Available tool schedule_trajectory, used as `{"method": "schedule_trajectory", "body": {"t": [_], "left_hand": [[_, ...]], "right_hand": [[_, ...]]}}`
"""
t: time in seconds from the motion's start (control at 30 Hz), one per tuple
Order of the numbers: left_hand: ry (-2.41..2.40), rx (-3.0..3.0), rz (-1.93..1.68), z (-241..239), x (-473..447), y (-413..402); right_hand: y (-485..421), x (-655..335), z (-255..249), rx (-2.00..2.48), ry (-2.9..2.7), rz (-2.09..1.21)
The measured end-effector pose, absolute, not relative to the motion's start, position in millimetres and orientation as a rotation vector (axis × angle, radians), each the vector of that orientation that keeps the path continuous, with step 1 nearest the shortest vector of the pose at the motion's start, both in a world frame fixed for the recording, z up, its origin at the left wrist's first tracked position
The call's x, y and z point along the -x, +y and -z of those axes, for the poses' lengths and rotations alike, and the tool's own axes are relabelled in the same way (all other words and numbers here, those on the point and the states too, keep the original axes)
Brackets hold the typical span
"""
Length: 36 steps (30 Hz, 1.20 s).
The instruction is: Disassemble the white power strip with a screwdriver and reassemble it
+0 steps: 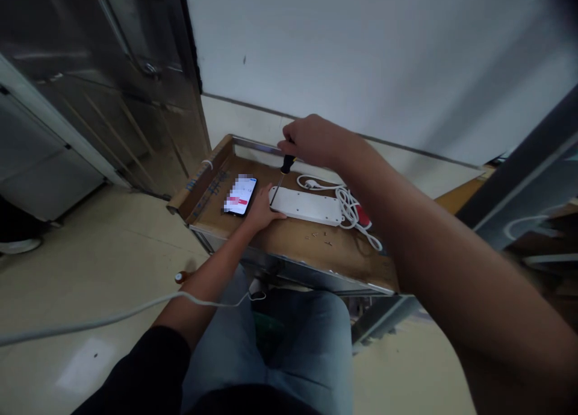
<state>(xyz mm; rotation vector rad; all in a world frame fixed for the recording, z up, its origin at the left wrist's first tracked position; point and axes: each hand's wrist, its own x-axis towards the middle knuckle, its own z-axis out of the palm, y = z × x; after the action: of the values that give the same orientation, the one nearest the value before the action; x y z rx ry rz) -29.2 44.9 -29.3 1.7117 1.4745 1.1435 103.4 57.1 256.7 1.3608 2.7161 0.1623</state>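
Observation:
A white power strip (311, 206) lies with its flat, screw-holed side up on a cardboard-covered bench (280, 240). My left hand (261, 211) grips its left end, thumb along the near edge and fingers at the far side. My right hand (313, 141) is closed around the top of a screwdriver (288, 164) with a black and yellow handle. The shaft slants down to the strip's left end, beside my left fingers; whether the tip sits in a screw is too small to tell. Several small screws (328, 243) lie loose in front of the strip.
The strip's bundled white cord (347, 207) and plug lie at its right, by a red object (363, 216). A lit phone (242, 196) rests left of my left hand. A raised cardboard rim (203, 177) bounds the bench's left side. A white cable (135, 309) crosses my left forearm.

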Motion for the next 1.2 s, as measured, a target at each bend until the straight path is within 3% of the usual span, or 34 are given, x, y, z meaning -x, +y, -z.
{"method": "schedule_trajectory", "body": {"t": [0.4,0.5,0.67,0.97,1.2], "left_hand": [[1.458,-1.757,-1.184,28,33,44],[1.456,-1.757,-1.184,28,34,44],[1.462,-1.757,-1.182,27,33,44],[1.471,-1.746,-1.192,25,32,43],[1.48,-1.739,-1.199,25,31,43]], "right_hand": [[63,-121,-263,-0.806,2.868,0.102],[59,-116,-258,-0.97,2.884,0.055],[47,-102,-249,-1.429,2.795,-0.372],[51,-105,-261,-1.041,2.843,-0.026],[41,-96,-253,-1.433,2.697,-0.427]]}}
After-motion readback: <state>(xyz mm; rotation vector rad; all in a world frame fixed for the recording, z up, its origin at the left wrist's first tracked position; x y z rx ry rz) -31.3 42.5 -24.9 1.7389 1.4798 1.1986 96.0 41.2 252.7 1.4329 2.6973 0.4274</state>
